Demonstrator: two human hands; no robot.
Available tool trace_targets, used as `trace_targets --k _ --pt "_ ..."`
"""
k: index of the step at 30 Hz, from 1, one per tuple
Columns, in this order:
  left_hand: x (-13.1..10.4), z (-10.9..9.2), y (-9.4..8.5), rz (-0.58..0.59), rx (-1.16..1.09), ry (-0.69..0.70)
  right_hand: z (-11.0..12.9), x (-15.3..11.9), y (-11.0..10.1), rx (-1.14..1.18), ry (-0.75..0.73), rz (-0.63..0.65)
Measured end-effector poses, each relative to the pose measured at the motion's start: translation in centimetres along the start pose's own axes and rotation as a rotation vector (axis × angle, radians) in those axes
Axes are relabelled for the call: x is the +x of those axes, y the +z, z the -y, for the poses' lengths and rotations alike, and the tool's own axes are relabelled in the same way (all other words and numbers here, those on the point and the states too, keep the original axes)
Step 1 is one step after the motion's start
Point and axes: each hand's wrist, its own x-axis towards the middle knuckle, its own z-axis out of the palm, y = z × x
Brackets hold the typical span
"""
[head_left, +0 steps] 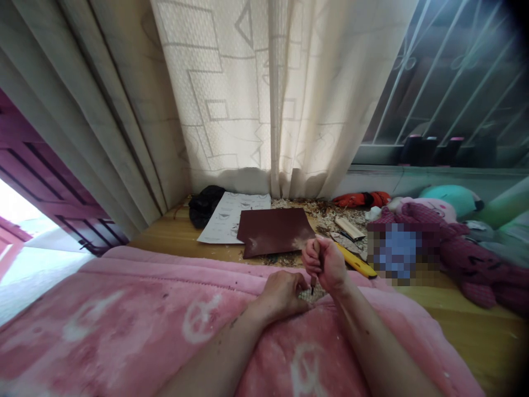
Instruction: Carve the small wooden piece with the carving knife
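Note:
My right hand point(328, 266) is closed in a fist around the wooden handle of a small carving tool point(313, 281), its dark metal tip pointing down. Just below that tip lies a pale piece with a fine grid-like pattern point(316, 294), partly covered by my hands. My left hand point(285, 291) grips this piece from the left with curled fingers, low over the pink fleece blanket point(157, 325). What the piece is made of cannot be made out.
Beyond the blanket, a brown sheet point(275, 229) overlaps a printed white paper point(231, 215) on the wooden surface. Shavings point(306, 205) are scattered behind. A yellow-handled tool point(356, 260), a pale wooden block point(348, 227), an orange-red item point(363, 199) and plush toys point(467, 259) lie rightward.

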Motion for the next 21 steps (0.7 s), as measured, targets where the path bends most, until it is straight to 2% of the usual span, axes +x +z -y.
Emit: trace_targets --k 5,8,11,21 --pt "-0.2 -0.5 -0.4 0.005 -0.003 0.011 -0.7 0.2 0.1 0.008 0.030 0.020" --pt "-0.2 -0.5 -0.4 0.003 -0.007 0.008 -1.0 0.1 0.0 0.017 -0.015 -0.032" --pt "-0.1 -0.2 -0.2 0.015 -0.016 -0.011 -1.2 0.0 -0.1 0.028 -0.101 -0.128" --pt "-0.1 0.1 0.2 0.005 -0.065 0.001 -1.6 0.1 -0.1 0.043 -0.322 -0.564"
